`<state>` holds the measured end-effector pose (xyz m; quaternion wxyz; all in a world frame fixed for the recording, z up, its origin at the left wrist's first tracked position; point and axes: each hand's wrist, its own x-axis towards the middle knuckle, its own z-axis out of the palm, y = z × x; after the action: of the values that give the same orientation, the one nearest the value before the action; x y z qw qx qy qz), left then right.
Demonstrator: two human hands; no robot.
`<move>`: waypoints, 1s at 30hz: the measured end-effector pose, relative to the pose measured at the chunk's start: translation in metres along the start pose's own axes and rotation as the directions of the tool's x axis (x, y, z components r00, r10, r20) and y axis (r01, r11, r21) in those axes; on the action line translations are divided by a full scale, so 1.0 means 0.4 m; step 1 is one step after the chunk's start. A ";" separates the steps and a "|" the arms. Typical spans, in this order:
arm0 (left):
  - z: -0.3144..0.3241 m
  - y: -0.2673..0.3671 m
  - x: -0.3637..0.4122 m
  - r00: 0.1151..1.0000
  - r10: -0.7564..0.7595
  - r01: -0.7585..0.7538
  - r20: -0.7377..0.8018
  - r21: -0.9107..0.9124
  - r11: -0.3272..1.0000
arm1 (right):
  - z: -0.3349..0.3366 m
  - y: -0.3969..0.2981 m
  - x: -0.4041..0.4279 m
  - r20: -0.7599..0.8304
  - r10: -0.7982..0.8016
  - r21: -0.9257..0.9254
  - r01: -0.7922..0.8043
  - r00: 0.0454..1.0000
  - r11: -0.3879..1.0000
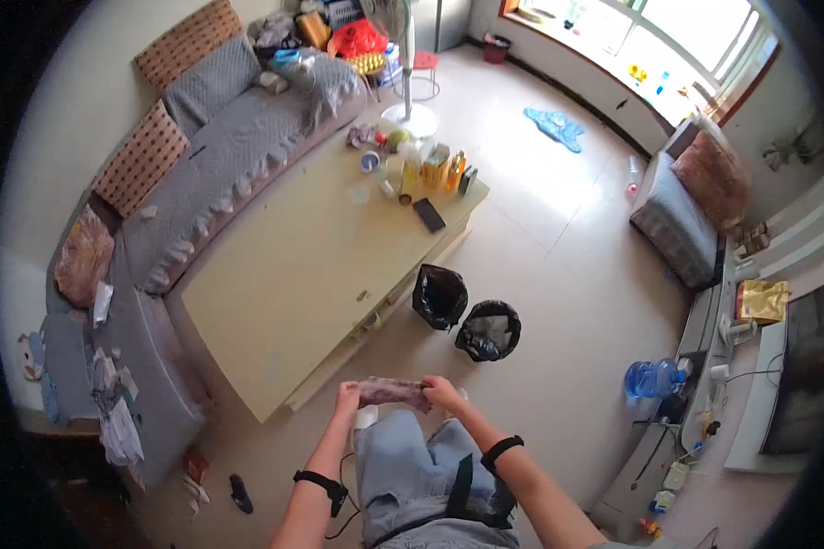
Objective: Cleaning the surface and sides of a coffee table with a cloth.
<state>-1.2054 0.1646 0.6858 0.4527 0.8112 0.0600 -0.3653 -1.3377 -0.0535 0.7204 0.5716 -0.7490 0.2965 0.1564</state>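
A mottled pinkish-grey cloth [393,393] is stretched between my two hands, in front of my knees. My left hand [347,396] grips its left end, and my right hand [441,393] grips the right end. Just beyond the hands lies the near corner of a long cream coffee table [281,295]. Two bins lined with black bags stand on the floor ahead: one bin [439,297] beside the table edge, the other bin [489,331] slightly nearer with pale waste inside.
Bottles, boxes and a dark phone [429,215] crowd the table's far end. A grey-covered sofa [226,144] runs along the left. A pedestal fan [408,82] stands beyond the table. At right are a large blue water bottle [652,379] and a cushioned seat [680,213]. A dark slipper [241,494] lies lower left.
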 end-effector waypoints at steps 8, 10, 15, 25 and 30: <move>0.166 -0.073 -0.123 0.996 0.044 -0.020 0.082 -0.271 0.962 | 0.098 0.123 0.017 0.234 -0.041 0.141 0.008 0.971 0.990; 0.178 -0.114 -0.155 0.967 -0.123 0.202 0.221 -0.379 0.903 | 0.151 0.171 0.030 0.272 -0.038 0.128 0.003 0.962 0.992; 0.052 -0.356 -0.193 0.972 -0.205 0.235 0.118 -0.581 0.779 | 0.362 0.105 -0.008 0.488 0.050 0.201 -0.167 0.872 0.965; -0.122 -0.518 -0.303 0.951 -0.292 0.205 0.102 -0.913 0.351 | 0.672 0.004 -0.018 0.706 0.191 0.298 -0.530 0.682 0.794; -0.121 -0.648 -0.287 0.952 -0.294 0.161 0.082 -0.953 0.255 | 0.758 0.078 0.072 0.725 0.231 0.051 -0.385 0.649 0.922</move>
<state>-1.3737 0.3801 0.5969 0.7828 0.3844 0.4063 -0.2728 -1.3031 0.2213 0.5901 0.6779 -0.5080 0.1925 0.4953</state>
